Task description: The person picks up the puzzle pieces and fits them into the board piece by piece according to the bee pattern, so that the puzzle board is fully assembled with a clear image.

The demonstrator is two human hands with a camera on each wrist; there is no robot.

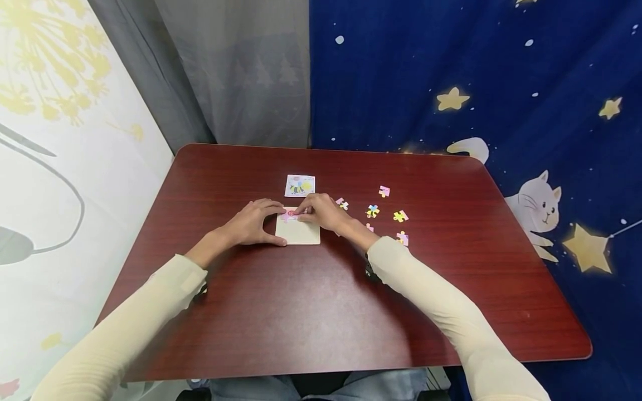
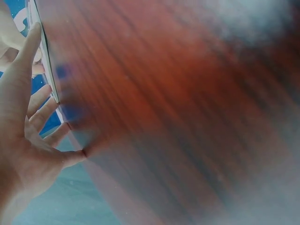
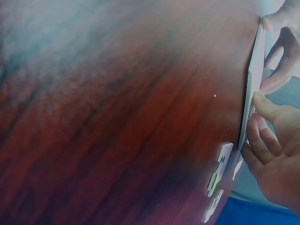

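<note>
A small pale puzzle board (image 1: pixel 302 236) lies on the table with pink jigsaw pieces (image 1: pixel 288 216) along its far edge. My left hand (image 1: pixel 254 223) holds the board's left side, thumb at the near corner and fingers at the far corner. Over the board's far right part, my right hand (image 1: pixel 325 213) pinches a puzzle piece, mostly hidden under the fingertips. From the right wrist, the board (image 3: pixel 253 79) appears nearly edge-on, with the right thumb (image 3: pixel 265 106) over its edge. In the left wrist view the left hand (image 2: pixel 33 140) has its fingers spread beside the board.
Just beyond the board lies a picture card (image 1: pixel 300 186) with a bee on it. Several loose pieces are scattered to the right, among them a yellow one (image 1: pixel 400 216), a blue-and-yellow one (image 1: pixel 372 211) and a pink one (image 1: pixel 384 191). Curtains hang behind the reddish-brown table (image 1: pixel 311 312).
</note>
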